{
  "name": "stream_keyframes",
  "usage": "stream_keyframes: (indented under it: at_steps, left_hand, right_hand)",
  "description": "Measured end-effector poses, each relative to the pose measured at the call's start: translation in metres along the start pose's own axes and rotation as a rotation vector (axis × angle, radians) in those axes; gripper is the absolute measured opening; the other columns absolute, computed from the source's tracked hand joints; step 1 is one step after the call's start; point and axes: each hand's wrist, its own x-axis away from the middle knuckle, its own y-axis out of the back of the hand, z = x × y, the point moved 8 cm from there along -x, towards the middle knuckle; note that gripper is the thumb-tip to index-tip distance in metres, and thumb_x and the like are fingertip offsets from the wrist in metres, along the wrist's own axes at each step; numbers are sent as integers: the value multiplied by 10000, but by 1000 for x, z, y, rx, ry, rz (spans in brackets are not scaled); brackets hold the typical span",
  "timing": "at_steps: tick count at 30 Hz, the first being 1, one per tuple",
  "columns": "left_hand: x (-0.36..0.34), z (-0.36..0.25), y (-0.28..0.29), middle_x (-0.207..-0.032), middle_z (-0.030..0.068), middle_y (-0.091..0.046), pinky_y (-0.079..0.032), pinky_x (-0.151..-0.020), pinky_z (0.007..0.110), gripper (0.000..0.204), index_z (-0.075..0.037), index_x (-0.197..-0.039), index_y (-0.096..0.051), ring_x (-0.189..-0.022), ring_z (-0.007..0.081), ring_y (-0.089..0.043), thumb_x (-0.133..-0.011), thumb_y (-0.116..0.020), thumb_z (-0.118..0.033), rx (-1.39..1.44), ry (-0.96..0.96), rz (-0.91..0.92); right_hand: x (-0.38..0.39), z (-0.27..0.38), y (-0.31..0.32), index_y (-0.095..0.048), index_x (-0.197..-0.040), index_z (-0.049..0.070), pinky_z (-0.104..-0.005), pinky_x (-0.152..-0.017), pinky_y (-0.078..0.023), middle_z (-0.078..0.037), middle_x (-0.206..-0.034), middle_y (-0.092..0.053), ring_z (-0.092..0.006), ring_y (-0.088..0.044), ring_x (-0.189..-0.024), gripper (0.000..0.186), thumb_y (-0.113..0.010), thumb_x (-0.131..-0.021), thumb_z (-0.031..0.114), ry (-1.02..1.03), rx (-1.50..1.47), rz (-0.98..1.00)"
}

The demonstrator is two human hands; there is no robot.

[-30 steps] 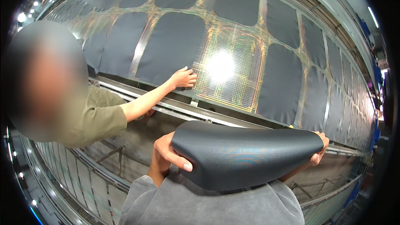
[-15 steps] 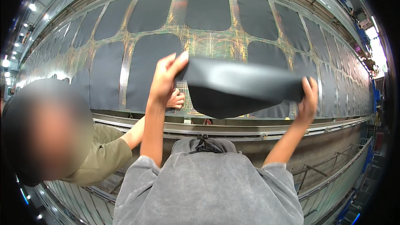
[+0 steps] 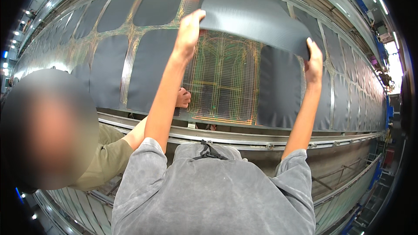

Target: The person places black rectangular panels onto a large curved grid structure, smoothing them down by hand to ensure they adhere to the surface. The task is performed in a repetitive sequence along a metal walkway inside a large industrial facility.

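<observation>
Nearest is the person's grey shirt [image 3: 209, 191], with both arms raised away over a steel rail [image 3: 244, 141] that runs left to right. At near left a co-worker in an olive sleeve [image 3: 106, 161] reaches over the same rail and rests a hand [image 3: 183, 98] on the belt [image 3: 217, 82], a wide mesh bed with coloured lines, already covered by rows of dark panels [image 3: 150, 69] with one bare patch in the middle.

The left hand [image 3: 189, 30] is closed on the left edge of a dark grey sheet [image 3: 257, 17], thumb on top, fingers hidden beneath. The right hand [image 3: 313, 61] pinches the sheet's right near corner, fingers curled round the edge. The sheet is held up above the far part of the bare patch, bowed slightly between the two grips and sloping down to the right, not yet touching the mesh.

To do this well, I would judge that the sheet should be kept taut between both hands, its edges squared to the panel [image 3: 278, 87] on the right and the row beyond, and the far edge lowered first so no fold is trapped. The co-worker's hand lies just left of the gap, so the left side should come down clear of it
</observation>
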Motion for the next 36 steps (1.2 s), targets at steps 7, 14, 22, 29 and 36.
stream_keyframes:
  at_steps: [7, 14, 22, 29, 36]
  left_hand:
    - [73, 194, 72, -774, -55, -451, -606, -663, 299, 255, -40, -884, -629, -729, 64, -513, -999, -569, -259, -212, 329, -99]
    - [159, 329, 163, -650, 40, -619, -500, -537, 302, 197, -6, -883, -699, -565, 129, -600, -905, -665, -199, -725, 324, -395]
    - [186, 287, 140, -771, 99, -727, -515, -703, 377, 217, -43, -928, -742, -721, 239, -698, -846, -724, -243, -923, 359, -553]
    - [185, 281, 153, -730, 45, -709, -506, -686, 324, 237, -72, -905, -769, -684, 157, -652, -808, -777, -288, -878, 445, -497]
    - [188, 288, 160, -718, 41, -708, -509, -684, 311, 263, -59, -901, -772, -674, 149, -652, -791, -797, -296, -857, 434, -471]
  right_hand:
    - [56, -201, 26, -684, -994, -18, -239, -812, -439, 18, -882, -643, -70, -551, -838, 273, -732, -895, 232, -297, 185, -167]
    - [167, -336, 27, -721, -1004, -14, -291, -764, -511, -81, -834, -728, -138, -650, -776, 345, -786, -794, 252, -594, 608, -187]
    - [197, -355, 33, -719, -993, -13, -300, -756, -520, -86, -839, -736, -140, -659, -758, 308, -776, -813, 229, -652, 645, -204]
    - [201, -350, 30, -722, -1001, -7, -304, -751, -522, -87, -866, -737, -144, -662, -774, 316, -784, -805, 233, -629, 621, -211]
    - [205, -353, 32, -727, -992, -2, -300, -738, -520, -78, -841, -731, -138, -655, -760, 313, -789, -797, 234, -631, 630, -216]
